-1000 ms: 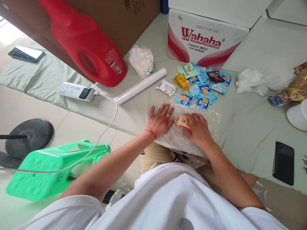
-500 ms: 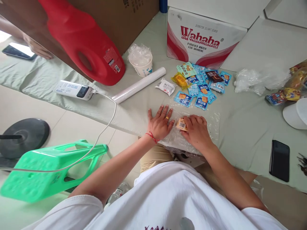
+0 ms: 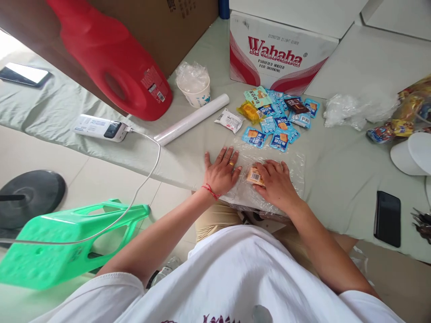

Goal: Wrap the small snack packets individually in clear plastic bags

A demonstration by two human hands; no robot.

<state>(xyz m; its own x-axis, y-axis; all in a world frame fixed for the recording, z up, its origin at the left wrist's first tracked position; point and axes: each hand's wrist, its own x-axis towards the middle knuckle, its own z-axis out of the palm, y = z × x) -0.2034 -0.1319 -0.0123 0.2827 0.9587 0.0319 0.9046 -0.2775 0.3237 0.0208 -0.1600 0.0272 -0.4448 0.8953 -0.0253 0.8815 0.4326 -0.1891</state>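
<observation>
Snack (image 3: 255, 176), on film (image 3: 297, 168): right hand (image 3: 278, 185), fingers grasping its right side; left hand (image 3: 220, 175), fingers spread flat, just leftward.

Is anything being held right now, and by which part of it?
Yes: the right hand has a small orange packet by its right end, the one farther from the left hand, which lies flat, holding nothing.

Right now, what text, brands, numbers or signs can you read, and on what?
"Wahaha ®": white-and-red carton
"PURIFIED WATER": same carton
"FOR DRINKING": same carton
Too small or blurred: carton's number code; print on red jug, power bank, brown box, cup, blue sachets, green packet, dark packet, white packet, shirt, and orange packet in the right hand.
</observation>
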